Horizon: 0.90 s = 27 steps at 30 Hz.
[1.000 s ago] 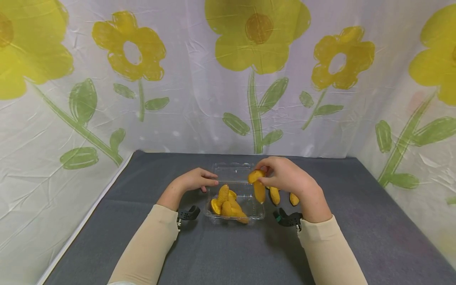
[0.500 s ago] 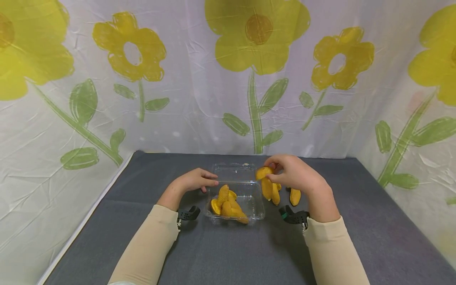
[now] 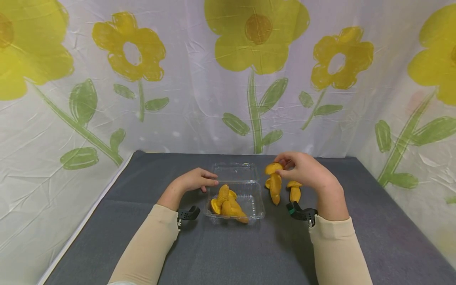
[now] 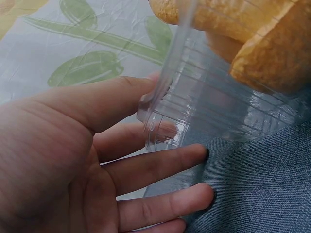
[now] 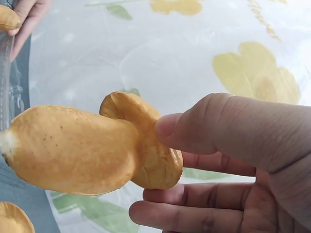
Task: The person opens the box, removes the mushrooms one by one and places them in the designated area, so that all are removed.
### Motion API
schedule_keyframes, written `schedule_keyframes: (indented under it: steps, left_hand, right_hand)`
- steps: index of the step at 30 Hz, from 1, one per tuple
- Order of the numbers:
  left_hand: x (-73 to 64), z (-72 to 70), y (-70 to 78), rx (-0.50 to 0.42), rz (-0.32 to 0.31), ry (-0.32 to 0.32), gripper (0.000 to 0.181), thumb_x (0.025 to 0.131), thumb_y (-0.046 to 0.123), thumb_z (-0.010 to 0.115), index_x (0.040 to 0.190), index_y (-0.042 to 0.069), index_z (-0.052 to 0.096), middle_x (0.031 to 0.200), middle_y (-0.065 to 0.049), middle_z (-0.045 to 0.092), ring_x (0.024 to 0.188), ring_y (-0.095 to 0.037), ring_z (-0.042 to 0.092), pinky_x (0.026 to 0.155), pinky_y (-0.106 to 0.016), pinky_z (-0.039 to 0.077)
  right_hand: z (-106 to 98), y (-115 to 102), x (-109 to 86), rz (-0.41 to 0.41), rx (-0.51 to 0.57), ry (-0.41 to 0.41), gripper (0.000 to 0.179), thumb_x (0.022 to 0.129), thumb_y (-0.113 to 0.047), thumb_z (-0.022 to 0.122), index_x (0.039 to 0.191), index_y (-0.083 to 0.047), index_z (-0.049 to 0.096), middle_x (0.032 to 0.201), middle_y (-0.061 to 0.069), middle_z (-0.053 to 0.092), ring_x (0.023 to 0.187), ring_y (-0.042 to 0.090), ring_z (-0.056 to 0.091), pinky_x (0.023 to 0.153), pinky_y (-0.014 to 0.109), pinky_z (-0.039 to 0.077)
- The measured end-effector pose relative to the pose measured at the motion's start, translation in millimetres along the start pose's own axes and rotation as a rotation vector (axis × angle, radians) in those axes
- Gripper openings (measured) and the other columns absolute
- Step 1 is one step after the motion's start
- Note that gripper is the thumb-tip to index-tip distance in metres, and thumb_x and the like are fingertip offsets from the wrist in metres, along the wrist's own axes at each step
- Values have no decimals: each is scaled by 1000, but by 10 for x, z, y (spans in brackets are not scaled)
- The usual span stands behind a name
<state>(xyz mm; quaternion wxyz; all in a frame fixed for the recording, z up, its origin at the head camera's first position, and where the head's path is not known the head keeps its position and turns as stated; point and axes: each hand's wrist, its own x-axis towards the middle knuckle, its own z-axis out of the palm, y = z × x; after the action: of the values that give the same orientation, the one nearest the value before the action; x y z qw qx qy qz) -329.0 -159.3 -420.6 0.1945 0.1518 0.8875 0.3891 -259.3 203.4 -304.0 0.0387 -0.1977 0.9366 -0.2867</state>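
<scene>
In the head view my right hand (image 3: 303,171) pinches a yellow mushroom (image 3: 275,184) by its cap, the stem hanging down. The right wrist view shows the thumb on the cap and a pale tip on the stem of this mushroom (image 5: 73,150). My left hand (image 3: 194,180) is at the left side of a clear plastic container (image 3: 254,215). There, the thumb and index finger of the left hand (image 4: 92,145) pinch the corner of the container's rim (image 4: 165,92); the other fingers stretch out below. Several yellow mushrooms (image 3: 228,204) lie inside the container.
The container's clear lid (image 3: 235,172) lies folded back behind it. Another mushroom (image 3: 295,192) is on the dark grey table (image 3: 228,253) to the right, and one (image 3: 267,183) is partly hidden behind the held one. A flower-print curtain (image 3: 199,99) surrounds the table's back and sides.
My right hand has moved right with the mushroom, from the container's right edge to over the table beside it. The left hand and the container have stayed in place.
</scene>
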Motion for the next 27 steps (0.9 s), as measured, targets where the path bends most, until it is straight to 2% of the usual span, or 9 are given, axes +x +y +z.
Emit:
schedule_keyframes:
  steps: [9,16,27]
  left_hand:
    - [-4,-6,9,-6,-6,-4,51,100,35,69,145,11,61,138,-9,64,81,-23,65,93,-48,49]
    - [-14,-10,14,-1,-8,-3,53,100,37,70,145,12,61,137,-8,65,81,-23,65,94,-48,49]
    - [-17,-7,14,-8,-5,-7,53,100,36,70,146,12,61,138,-8,64,81,-23,65,98,-51,47]
  right_hand:
    - [-90,91,-71,46,25,16,31,99,-25,68,125,-8,68,112,8,69,103,27,63,86,45,51]
    - [-167,185,-141,41,52,43,33,99,-26,68,124,-5,68,111,9,69,101,26,63,85,43,50]
    - [-262,331,-200,101,53,44,39,100,-29,69,129,-2,65,117,14,66,105,31,62,88,49,50]
